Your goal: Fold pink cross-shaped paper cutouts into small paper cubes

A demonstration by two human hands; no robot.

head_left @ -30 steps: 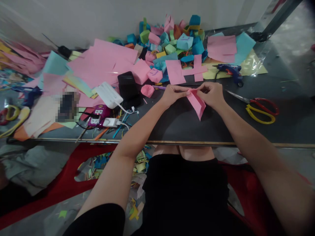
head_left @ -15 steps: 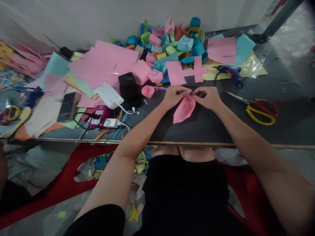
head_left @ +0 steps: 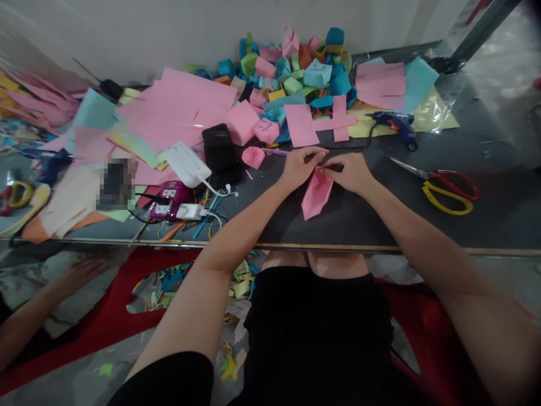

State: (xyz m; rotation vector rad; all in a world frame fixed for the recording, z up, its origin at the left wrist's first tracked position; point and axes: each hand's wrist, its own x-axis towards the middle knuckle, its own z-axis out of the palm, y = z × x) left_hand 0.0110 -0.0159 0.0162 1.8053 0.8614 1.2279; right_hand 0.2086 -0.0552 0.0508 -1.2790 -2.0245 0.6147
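Over the dark tabletop, my left hand (head_left: 302,166) and my right hand (head_left: 349,171) meet at the upper end of a folded pink paper piece (head_left: 316,194). Both hands have thumb and fingers pinched on it. The paper's pointed end hangs down towards me. Just left of my left hand lie a purple pen (head_left: 275,151) and a small cupped pink paper piece (head_left: 253,157). A flat pink paper cross (head_left: 339,119) rests beyond my hands. My fingers hide the paper's top edge.
Scissors (head_left: 443,186) with red and yellow handles and a blue glue gun (head_left: 395,125) lie to the right. Folded paper shapes (head_left: 296,73) are heaped at the back. On the left are a black phone (head_left: 222,152), a white power bank (head_left: 187,163) and a co-worker's hand (head_left: 87,268).
The pink paper has turned so its point hangs steeper and lower. My right hand has shifted slightly left, closer to my left hand. A co-worker's arm has come in at the left.
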